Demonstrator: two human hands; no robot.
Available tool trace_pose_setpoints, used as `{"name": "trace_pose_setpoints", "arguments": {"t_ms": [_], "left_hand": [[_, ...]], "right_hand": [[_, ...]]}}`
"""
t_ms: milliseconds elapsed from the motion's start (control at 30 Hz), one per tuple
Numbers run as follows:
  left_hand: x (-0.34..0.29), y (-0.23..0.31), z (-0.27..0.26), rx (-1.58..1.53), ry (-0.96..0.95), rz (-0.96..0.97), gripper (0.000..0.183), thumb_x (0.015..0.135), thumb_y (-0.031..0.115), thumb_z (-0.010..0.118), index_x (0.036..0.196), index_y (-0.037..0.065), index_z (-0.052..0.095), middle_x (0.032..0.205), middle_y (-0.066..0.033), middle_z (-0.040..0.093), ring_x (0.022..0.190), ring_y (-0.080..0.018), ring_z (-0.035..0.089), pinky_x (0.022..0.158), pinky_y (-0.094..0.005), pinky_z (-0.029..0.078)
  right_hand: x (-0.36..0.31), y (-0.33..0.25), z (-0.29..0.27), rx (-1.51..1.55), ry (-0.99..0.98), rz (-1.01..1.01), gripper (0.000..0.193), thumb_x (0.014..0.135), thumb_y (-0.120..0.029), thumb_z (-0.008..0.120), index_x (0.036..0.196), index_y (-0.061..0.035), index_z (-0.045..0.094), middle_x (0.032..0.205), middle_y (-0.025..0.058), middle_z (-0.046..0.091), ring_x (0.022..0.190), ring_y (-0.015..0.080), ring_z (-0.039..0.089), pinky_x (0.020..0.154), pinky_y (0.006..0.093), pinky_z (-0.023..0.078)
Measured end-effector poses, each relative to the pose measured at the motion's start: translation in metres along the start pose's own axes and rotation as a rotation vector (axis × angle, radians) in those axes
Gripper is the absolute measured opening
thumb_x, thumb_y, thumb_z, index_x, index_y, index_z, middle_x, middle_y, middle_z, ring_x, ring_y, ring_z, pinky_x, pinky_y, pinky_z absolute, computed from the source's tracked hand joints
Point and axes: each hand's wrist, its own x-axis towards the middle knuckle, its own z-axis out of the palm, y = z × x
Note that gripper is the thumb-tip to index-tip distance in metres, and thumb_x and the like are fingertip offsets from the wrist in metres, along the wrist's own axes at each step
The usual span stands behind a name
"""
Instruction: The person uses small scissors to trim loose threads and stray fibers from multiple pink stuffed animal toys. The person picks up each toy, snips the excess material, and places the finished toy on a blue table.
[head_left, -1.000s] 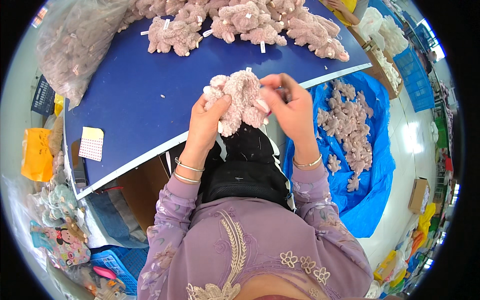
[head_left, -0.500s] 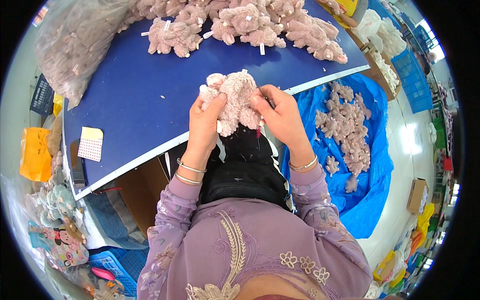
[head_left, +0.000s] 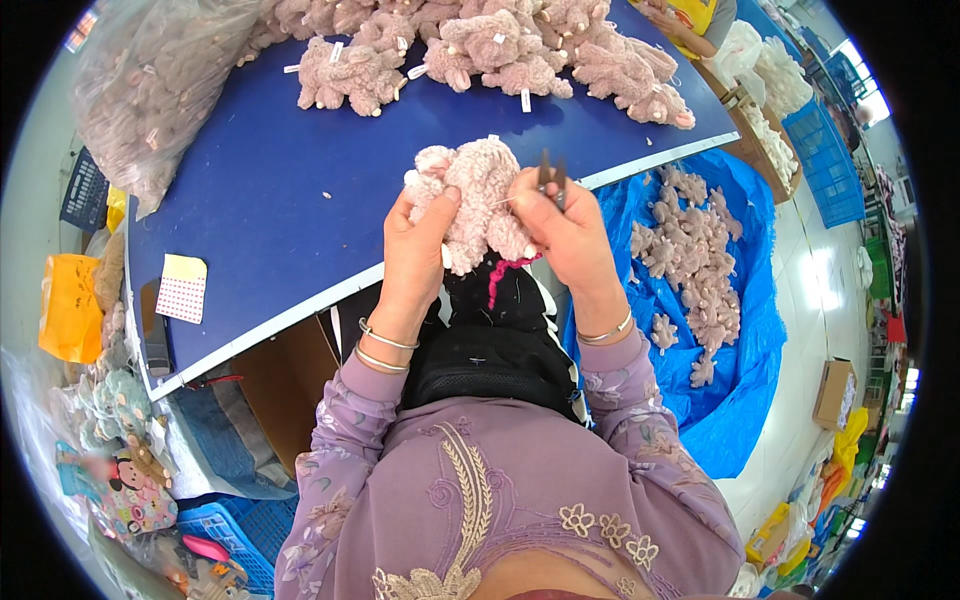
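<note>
A fluffy pale-pink plush toy [head_left: 482,195] is held up above my lap, just off the table's near edge. My left hand [head_left: 412,240] is closed round its left side, thumb pressed on the front. My right hand [head_left: 572,235] is closed at the toy's right side, holding small dark thread snips [head_left: 552,182] with the blades pointing up. A fine pale thread [head_left: 504,201] stretches from the toy to my right thumb and fingertips. From below that hand hangs a bright pink cord [head_left: 496,280].
Many similar plush toys [head_left: 500,50] lie along the far side of the blue table [head_left: 290,200], beside a bulging clear bag [head_left: 150,90]. Small pink pieces fill a blue plastic-lined container [head_left: 745,380] at right. A patterned card [head_left: 183,288] lies left. Another person's arm [head_left: 690,38] shows far right.
My right hand has drawn slightly away to the right, and the snips' blades now stand up in view. More of the pink cord shows. The toy has shifted slightly right.
</note>
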Motion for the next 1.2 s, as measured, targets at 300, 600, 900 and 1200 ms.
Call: {"name": "trace_pose_setpoints", "arguments": {"t_ms": [300,600,900,1200], "left_hand": [[0.002,-0.003,-0.003,-0.059,0.076,0.109,0.033,0.093,0.005,0.057,0.124,-0.002,0.052,0.119,-0.0113,0.06,0.107,-0.0172,0.06,0.093,-0.0306,0.048],[-0.004,0.004,0.006,-0.049,0.108,0.167,0.036,0.094,0.014,0.057,0.126,-0.001,0.049,0.115,-0.0105,0.061,0.102,-0.0176,0.062,0.087,-0.0316,0.05],[-0.007,0.004,0.01,-0.068,0.094,0.157,0.037,0.094,0.014,0.057,0.126,-0.001,0.049,0.115,-0.0102,0.061,0.102,-0.0176,0.061,0.088,-0.032,0.05],[-0.006,0.001,0.009,-0.095,0.101,0.167,0.035,0.094,0.011,0.056,0.126,-0.002,0.05,0.116,-0.0104,0.061,0.101,-0.0168,0.062,0.087,-0.0311,0.05]], "right_hand": [[-0.028,-0.039,0.029,-0.605,-0.101,-0.069,0.024,0.096,-0.022,0.054,0.093,0.0019,0.055,0.07,0.0073,0.05,0.063,0.0173,0.048,0.057,0.0318,0.039],[-0.014,-0.01,0.033,-0.803,-0.019,0.015,0.035,0.099,-0.027,0.048,0.083,0.0038,0.049,0.066,0.0227,0.051,0.061,0.0374,0.05,0.057,0.0416,0.039],[-0.011,-0.002,0.03,-0.862,-0.003,-0.078,0.034,0.097,-0.026,0.05,0.083,0.0048,0.049,0.067,0.0241,0.05,0.059,0.0384,0.048,0.057,0.0428,0.039],[-0.007,-0.012,0.001,-0.121,0.212,-0.091,0.041,0.103,-0.037,0.036,0.092,-0.0028,0.054,0.066,-0.0022,0.045,0.049,0.0028,0.034,0.042,0.0186,0.027]]}}
